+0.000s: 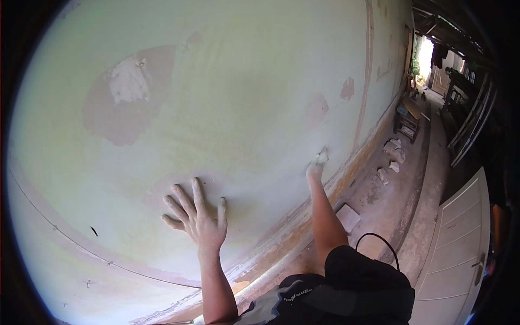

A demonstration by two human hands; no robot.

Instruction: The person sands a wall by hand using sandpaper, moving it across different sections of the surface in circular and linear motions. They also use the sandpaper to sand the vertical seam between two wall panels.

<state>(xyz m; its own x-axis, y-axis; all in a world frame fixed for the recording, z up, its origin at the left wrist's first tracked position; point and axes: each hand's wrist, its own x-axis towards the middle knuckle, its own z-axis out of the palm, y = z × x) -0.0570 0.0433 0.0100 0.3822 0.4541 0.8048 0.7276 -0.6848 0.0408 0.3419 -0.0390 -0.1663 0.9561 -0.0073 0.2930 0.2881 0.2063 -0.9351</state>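
A pale green wall [254,81] with grey patches fills most of the view. Flat against it, fingers spread, my left hand [203,219] rests at the lower middle with nothing in it. Farther right, near the wall's lower edge, my right hand [314,169] is at the wall surface, its fingers closed around something. What it holds is pale and too small to name. Up and left of my left hand is a large grey patch [116,119] with a whitish spot in its middle.
Along the floor [409,200] at the right lie pale chunks [395,151] and a flat tile-like piece [348,218]. Behind them is a small wooden stand [406,124]. A white door panel [457,249] leans at the lower right, below metal rails [476,122]. A black cable [382,237] loops beside my sleeve.
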